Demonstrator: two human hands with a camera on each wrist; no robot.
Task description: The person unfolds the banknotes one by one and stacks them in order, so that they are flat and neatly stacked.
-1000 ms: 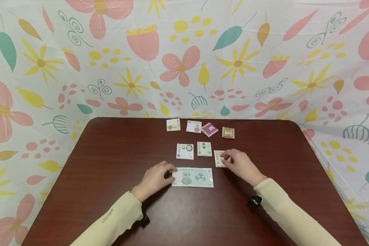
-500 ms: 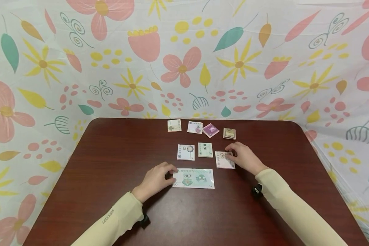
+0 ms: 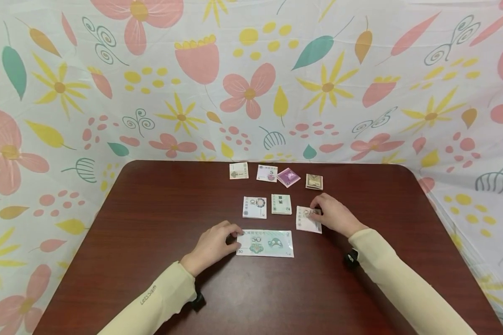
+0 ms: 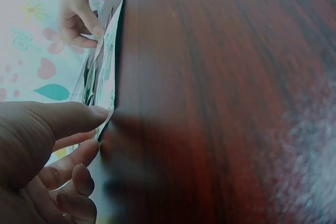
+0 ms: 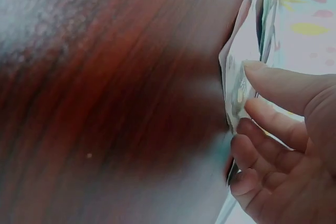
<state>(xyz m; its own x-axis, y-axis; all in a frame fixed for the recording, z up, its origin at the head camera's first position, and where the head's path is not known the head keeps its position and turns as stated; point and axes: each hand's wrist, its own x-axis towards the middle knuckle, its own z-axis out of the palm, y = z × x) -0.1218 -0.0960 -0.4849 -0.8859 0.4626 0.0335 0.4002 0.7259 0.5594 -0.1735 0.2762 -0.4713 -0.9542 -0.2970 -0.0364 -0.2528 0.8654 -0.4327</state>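
Note:
A flat green play banknote marked 50 (image 3: 272, 243) lies on the brown table. My left hand (image 3: 209, 245) touches its left edge; in the left wrist view the thumb (image 4: 86, 114) lies at the corner with the index finger just below. To the right, my right hand (image 3: 336, 216) has thumb and index fingertips on a folded banknote marked 20 (image 3: 305, 223). The right wrist view shows that thumb (image 5: 273, 77) on the note's face (image 5: 244, 51), the other fingers loosely bent. Beside it lie folded notes marked 2 (image 3: 281, 204) and 10 (image 3: 254, 208).
Along the back of the table (image 3: 163, 204) lie folded notes marked 1 (image 3: 238, 171) and 5 (image 3: 267, 173), a purple folded note (image 3: 288, 177) turned askew, and a brownish folded note (image 3: 314, 182). A flowered cloth (image 3: 142, 70) hangs behind and at both sides.
My right hand has shifted slightly right and away from me, uncovering more of the 20 note, which has moved a little right and turned slightly. My left hand stays at the 50 note's edge.

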